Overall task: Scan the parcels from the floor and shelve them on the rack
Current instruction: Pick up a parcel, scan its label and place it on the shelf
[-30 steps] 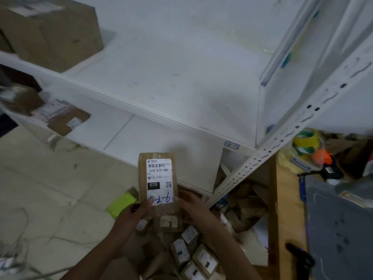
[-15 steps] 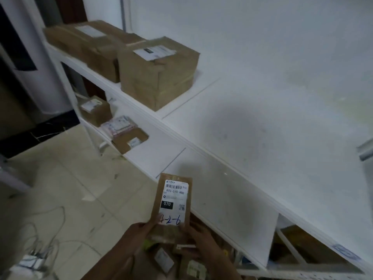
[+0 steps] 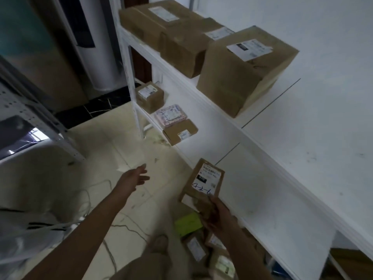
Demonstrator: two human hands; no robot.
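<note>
My right hand [image 3: 217,214] grips the near end of a flat brown parcel [image 3: 202,181] with a white label marked "4-2-6". The parcel hangs just off the front edge of the lower shelf of the white rack [image 3: 252,178]. My left hand [image 3: 134,178] is open and empty, stretched out over the floor to the left of the parcel. More small parcels [image 3: 196,248] and a yellow-green packet [image 3: 187,223] lie on the floor below my right hand.
The lower shelf holds a small box [image 3: 149,96], a pink packet [image 3: 169,116] and a flat brown box [image 3: 180,131] at its far end. Large cartons [image 3: 240,71] stand on the upper shelf. Cables [image 3: 96,199] trail over the tiled floor; a grey rack [image 3: 24,110] stands left.
My left hand has let go of the parcel and swung out to the left. The right hand alone now holds it, nearer the lower shelf. The view has turned left along the rack.
</note>
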